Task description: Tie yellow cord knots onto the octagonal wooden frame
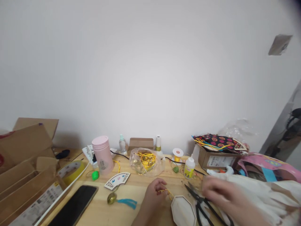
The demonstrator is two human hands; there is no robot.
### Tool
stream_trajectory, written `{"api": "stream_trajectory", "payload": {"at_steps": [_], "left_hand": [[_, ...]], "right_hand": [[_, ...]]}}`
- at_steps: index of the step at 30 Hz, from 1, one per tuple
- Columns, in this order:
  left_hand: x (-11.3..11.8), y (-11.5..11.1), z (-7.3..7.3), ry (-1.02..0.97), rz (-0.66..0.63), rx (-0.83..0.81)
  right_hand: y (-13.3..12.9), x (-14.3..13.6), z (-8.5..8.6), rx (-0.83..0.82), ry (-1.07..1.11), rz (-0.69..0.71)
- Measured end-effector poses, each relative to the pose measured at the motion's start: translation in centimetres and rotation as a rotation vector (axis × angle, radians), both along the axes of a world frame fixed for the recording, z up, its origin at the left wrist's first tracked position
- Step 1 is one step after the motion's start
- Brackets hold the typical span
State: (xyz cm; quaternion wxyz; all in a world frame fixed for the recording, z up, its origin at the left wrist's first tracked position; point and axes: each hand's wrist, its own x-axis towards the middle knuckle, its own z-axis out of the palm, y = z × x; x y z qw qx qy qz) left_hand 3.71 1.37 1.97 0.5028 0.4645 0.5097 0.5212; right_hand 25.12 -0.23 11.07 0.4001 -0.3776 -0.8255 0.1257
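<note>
My left hand (154,196) is closed in a pinch on a thin yellow cord (169,194). The cord runs down to an octagonal white plaque (183,212) with a wooden-looking rim, lying on the table. My right hand (222,193) is smeared by motion, above and right of black-handled scissors (199,201); whether it holds anything cannot be made out. Left of my left hand lie a fan-shaped printed piece (117,181) and a gold bell (112,198) with a blue tassel (128,202).
Behind my hands sit a plastic bag (134,160) of yellow cord, a cord spool (178,153) and a glue bottle (189,168). A pink tumbler (102,157), a phone (72,207) and cardboard boxes (28,179) stand left. Right are a filled box (218,160) and white cloth (261,194).
</note>
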Motion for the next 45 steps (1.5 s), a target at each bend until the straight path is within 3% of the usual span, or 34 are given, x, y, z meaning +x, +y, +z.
{"api": "stream_trajectory", "payload": {"at_steps": [2, 5, 7, 10, 14, 23, 33, 45], "left_hand": [[-0.2, 0.1, -0.3, -0.010, -0.012, 0.030], [-0.7, 0.1, -0.4, -0.019, -0.028, 0.060], [-0.9, 0.1, -0.4, -0.011, -0.021, 0.067], [-0.9, 0.2, -0.2, 0.028, 0.002, 0.073], [-0.4, 0.7, 0.0, 0.178, 0.024, 0.059], [-0.5, 1.1, -0.5, 0.599, -0.083, 0.028], [-0.4, 0.6, 0.3, 0.616, -0.090, 0.012], [-1.0, 0.8, -0.7, 0.394, -0.134, -0.039]], "right_hand": [[0.9, -3.1, -2.3, -0.063, -0.066, 0.029], [2.6, -6.8, -6.1, 0.044, -0.168, 0.005], [3.3, -7.9, -7.8, 0.050, -0.202, -0.013], [3.6, -7.8, -8.9, 0.025, -0.225, -0.038], [3.5, -7.0, -9.1, -0.044, -0.202, -0.062], [4.1, -6.3, -9.2, -0.128, -0.248, -0.109], [4.4, -5.3, -9.0, -0.063, -0.211, -0.133], [4.7, -4.9, -8.9, -0.022, -0.043, -0.204]]}}
